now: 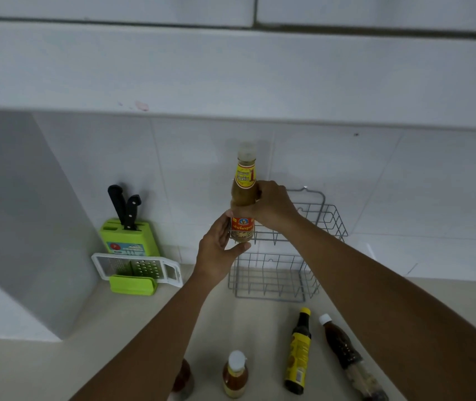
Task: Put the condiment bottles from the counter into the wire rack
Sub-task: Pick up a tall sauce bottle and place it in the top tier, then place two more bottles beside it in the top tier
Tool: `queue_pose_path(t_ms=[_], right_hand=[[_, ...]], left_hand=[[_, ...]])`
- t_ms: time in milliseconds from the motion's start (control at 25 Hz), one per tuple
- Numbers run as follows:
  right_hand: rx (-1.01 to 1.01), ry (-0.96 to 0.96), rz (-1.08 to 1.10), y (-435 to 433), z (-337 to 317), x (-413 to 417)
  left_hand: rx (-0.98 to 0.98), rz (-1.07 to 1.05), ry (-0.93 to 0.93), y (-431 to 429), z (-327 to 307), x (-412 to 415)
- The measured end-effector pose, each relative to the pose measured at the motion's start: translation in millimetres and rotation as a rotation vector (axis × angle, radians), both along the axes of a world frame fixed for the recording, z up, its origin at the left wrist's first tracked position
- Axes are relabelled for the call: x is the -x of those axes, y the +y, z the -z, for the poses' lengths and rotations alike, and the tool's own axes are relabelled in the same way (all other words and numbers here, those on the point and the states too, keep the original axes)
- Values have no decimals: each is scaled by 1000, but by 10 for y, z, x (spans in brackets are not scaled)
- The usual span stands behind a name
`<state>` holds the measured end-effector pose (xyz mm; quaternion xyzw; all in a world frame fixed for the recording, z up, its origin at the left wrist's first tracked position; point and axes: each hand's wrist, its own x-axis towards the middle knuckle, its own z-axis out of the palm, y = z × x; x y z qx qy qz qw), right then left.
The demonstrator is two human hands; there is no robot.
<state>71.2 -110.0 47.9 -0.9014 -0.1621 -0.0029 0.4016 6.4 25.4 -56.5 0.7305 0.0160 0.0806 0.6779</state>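
A tall sauce bottle (244, 180) with a yellow and red label and a pale cap stands upright at the left end of the upper tier of the grey wire rack (329, 224). My right hand (271, 206) wraps around its middle from the right. My left hand (216, 250) grips its base from below and the left. On the counter near me stand a small amber bottle (235, 374) with a white cap, a dark bottle (298, 351) with a yellow cap and label, a brown bottle (343, 351) with a white cap, and a reddish bottle (183, 380) partly hidden by my left arm.
A green knife block (128, 238) with two black-handled knives stands against the tiled wall at the left. A white and green grater (135, 269) lies in front of it. The rack's lower tier (268, 282) holds nothing. A cabinet overhangs above.
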Motion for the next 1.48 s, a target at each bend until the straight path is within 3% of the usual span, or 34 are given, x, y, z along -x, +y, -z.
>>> queue_pose_path(t_ms=[200,320,400,560,680,920,1120,1240,1480], right_hand=[[-11,84,-39,-115,129,38],[-23,119,-25,-342,152,66],[-70,67,10,-556,146,150],[-262,-124,132,-1090,325,480],[-284,-126,177,-1506,607,693],[59,114,298,-2178,1466,1017],[505,594,266,-2448,2025,1382],[632,634,294,-2456,2216,1509],[646,577,281,-2509,2446,1582]], left_hand=[[-80,46,41,14,-150,81],[-290,-202,102,-20,-386,238],[-385,-297,31,-100,-559,356],[-405,-53,-32,-637,-855,468],[-459,118,6,-1144,-778,398],[-659,271,357,-1720,266,268],[-796,297,652,-1785,1198,547],[-851,277,781,-1814,1533,708],[-823,290,765,-1900,1576,710]])
